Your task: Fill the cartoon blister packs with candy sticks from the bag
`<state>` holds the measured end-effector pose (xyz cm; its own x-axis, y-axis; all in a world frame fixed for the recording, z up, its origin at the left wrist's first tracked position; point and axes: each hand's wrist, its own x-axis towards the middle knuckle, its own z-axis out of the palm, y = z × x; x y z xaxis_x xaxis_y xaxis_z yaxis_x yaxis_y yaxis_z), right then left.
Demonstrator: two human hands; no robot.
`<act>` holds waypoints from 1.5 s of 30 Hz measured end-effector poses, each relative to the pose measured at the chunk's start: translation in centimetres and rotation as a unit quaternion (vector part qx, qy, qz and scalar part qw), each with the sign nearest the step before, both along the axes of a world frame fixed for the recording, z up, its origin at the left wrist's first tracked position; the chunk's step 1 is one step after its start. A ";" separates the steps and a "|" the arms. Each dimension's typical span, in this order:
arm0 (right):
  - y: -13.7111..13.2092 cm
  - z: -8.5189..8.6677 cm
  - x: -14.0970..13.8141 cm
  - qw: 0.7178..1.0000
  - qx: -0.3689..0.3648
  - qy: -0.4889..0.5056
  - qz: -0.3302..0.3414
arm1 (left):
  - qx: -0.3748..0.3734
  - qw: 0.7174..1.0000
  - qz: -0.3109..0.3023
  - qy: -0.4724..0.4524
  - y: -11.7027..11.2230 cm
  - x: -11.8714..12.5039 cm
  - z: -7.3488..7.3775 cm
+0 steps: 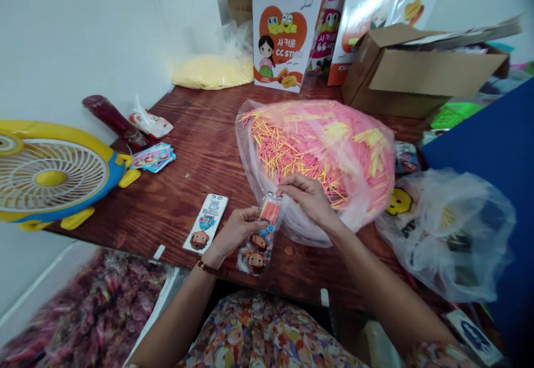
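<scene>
My left hand [240, 229] pinches a small clear printed packet [259, 241] with cartoon faces on its lower part. Pink and yellow sticks [271, 207] show inside the packet's upper end. At that upper end, my right hand [306, 192] has its fingertips pressed together at the tops of the sticks; a pink stick end shows by them. Behind my hands a big clear plastic bag [246, 151] lies open, filled with loose pink and yellow sticks [283, 145]. Left of my left hand, a stack of flat printed packets [206, 222] rests on the wooden table [167, 201].
A yellow and blue fan [54, 173], a dark red bottle [110, 114] and some sachets [154, 156] stand or lie at left. Tall printed cartons [283, 28] and an open cardboard box [421, 73] are behind. A clear plastic bag [450, 229] lies at right; a bin of wrapped items [95, 307] is lower left.
</scene>
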<state>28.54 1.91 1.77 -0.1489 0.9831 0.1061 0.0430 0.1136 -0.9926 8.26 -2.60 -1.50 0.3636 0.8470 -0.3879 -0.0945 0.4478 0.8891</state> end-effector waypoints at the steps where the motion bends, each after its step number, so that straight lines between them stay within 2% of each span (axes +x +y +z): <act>1: 0.0 0.0 0.2 0.999 0.013 -0.031 0.012 | 0.002 1.000 0.001 0.006 0.1 0.0 0.1; 5: 0.1 -0.1 0.7 0.986 0.061 -0.134 0.073 | 0.000 1.000 0.002 0.015 0.3 0.1 0.2; 9: 0.0 -0.4 0.6 0.976 0.044 -0.152 0.148 | 0.001 1.000 0.005 0.023 0.1 -0.2 0.2; 15: -0.9 -2.1 -1.2 0.979 0.009 -0.135 0.151 | -0.001 0.997 0.014 0.069 -1.7 -1.9 -0.6; 17: -1.3 -2.9 -1.7 0.972 0.004 -0.174 0.156 | 0.014 0.994 0.014 0.103 -2.7 -2.4 -1.4; 19: -1.6 -3.8 -1.9 0.953 0.010 -0.269 0.140 | 0.059 0.983 0.027 0.170 -3.6 -2.7 -2.4; 22: -2.0 -4.9 -2.0 0.888 0.030 -0.443 0.123 | 0.159 0.940 0.054 0.296 -4.6 -2.8 -3.9; 24: -2.3 -5.2 -2.3 0.848 0.043 -0.513 0.123 | 0.209 0.914 0.056 0.343 -4.9 -2.8 -4.6; 26: -2.6 -5.0 -2.7 0.830 0.054 -0.541 0.123 | 0.228 0.902 0.052 0.362 -4.9 -2.9 -4.9; 29: -2.7 -4.2 -2.2 0.827 0.076 -0.547 0.106 | 0.245 0.877 0.078 0.406 -4.2 -4.0 -4.9; 32: -1.6 -3.4 0.7 0.834 0.086 -0.543 0.042 | 0.299 0.805 0.120 0.499 -3.0 -6.4 -4.7; 34: -0.4 -3.4 3.8 0.831 0.068 -0.552 -0.010 | 0.281 0.747 0.132 0.588 -2.1 -8.1 -4.6; 37: 1.7 -4.0 8.5 0.787 0.037 -0.614 -0.039 | 0.207 0.688 0.143 0.681 -1.2 -9.7 -4.7; 40: 3.7 -4.8 11.3 0.738 0.087 -0.668 -0.036 | 0.164 0.669 0.127 0.714 -0.9 -10.1 -4.9; 45: 6.4 -5.1 11.1 0.705 0.162 -0.690 0.023 | 0.174 0.669 0.111 0.714 -0.8 -10.1 -5.2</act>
